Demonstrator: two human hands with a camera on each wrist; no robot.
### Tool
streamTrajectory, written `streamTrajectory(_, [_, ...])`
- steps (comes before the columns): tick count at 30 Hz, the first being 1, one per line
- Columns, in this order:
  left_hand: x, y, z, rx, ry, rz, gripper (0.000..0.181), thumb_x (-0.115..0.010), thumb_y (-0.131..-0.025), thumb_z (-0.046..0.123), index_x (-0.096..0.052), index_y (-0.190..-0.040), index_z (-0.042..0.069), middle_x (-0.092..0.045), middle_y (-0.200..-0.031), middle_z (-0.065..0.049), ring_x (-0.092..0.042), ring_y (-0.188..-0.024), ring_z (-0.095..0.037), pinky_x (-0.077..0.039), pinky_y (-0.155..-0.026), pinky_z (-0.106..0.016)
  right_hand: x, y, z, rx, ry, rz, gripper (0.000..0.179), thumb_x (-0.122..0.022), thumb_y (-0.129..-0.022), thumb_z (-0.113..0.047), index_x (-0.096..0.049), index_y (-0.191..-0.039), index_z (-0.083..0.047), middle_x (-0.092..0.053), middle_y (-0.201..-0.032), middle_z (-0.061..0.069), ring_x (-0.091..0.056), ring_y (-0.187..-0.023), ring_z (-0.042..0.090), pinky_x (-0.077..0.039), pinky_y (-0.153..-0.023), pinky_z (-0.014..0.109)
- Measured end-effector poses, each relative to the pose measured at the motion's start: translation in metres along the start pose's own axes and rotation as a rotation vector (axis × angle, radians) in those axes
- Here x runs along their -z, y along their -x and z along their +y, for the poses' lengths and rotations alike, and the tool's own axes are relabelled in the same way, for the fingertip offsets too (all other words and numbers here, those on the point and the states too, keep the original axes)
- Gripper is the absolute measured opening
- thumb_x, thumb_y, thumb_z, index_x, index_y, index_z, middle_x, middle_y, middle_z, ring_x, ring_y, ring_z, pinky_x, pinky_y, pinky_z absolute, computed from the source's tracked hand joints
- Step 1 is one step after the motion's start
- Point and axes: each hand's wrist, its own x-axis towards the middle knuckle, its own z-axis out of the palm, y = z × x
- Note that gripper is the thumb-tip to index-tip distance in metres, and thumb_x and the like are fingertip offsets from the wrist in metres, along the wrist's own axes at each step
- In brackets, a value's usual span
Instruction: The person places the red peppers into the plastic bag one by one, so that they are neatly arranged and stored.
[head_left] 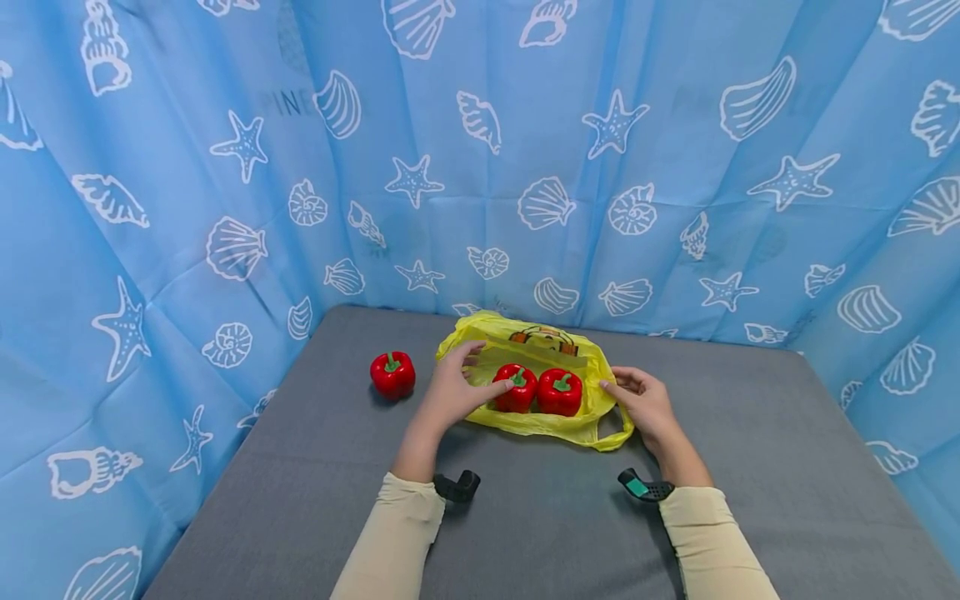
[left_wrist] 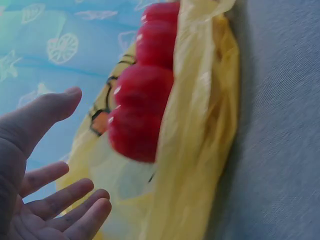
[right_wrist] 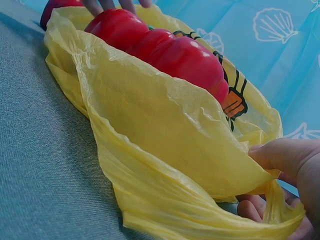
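Fingers [left_wrist: 65,196] and thumb spread apart, the left hand [head_left: 450,396] is just right of a lone red pepper [head_left: 393,375] on the gray table [head_left: 540,517] and hovers at the left side of a yellow plastic bag [head_left: 540,427], though whether its fingertips touch the plastic I cannot tell. Inside the bag's wide mouth two more red peppers sit side by side, the left one [head_left: 522,397] close to the thumb, the other [head_left: 561,394] beside it. Farther right, the right hand [head_left: 647,404] pinches the bag's edge near a loop handle [head_left: 619,438].
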Motion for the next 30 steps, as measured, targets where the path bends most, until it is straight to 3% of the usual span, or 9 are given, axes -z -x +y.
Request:
streamTrajectory(18, [0.056, 0.008, 0.003, -0.053, -0.032, 0.199, 0.066, -0.087, -0.09, 0.033, -0.06, -0.145, 0.007, -0.061, -0.147, -0.012, -0.059, -0.137, -0.037, -0.052, -0.114, -0.051, 0.003, 0.0, -0.001, 0.02, -0.016, -0.016, 0.056, -0.073, -0.102, -0.03, -0.058, -0.147, 0.0, -0.068, -0.114, -0.005, -0.065, -0.096, 0.0, -0.058, -0.083, 0.015])
streamTrajectory(26, [0.076, 0.012, -0.006, -0.019, -0.079, 0.28, 0.065, -0.087, -0.09, 0.035, -0.061, -0.144, 0.008, -0.061, -0.145, -0.015, -0.057, -0.138, -0.036, -0.05, -0.116, -0.053, 0.003, 0.003, -0.004, 0.032, -0.009, 0.0, 0.056, -0.074, -0.102, -0.032, -0.059, -0.145, 0.001, -0.068, -0.113, -0.005, -0.065, -0.096, 0.0, -0.058, -0.083, 0.014])
streamTrajectory(30, [0.084, 0.017, -0.012, 0.024, -0.122, 0.315, 0.067, -0.087, -0.089, 0.037, -0.061, -0.145, 0.01, -0.058, -0.145, -0.016, -0.054, -0.134, -0.036, -0.052, -0.111, -0.057, 0.002, 0.004, -0.004, 0.024, -0.011, -0.003, 0.056, -0.074, -0.102, -0.031, -0.059, -0.145, 0.0, -0.068, -0.114, -0.003, -0.065, -0.095, 0.0, -0.058, -0.083, 0.015])
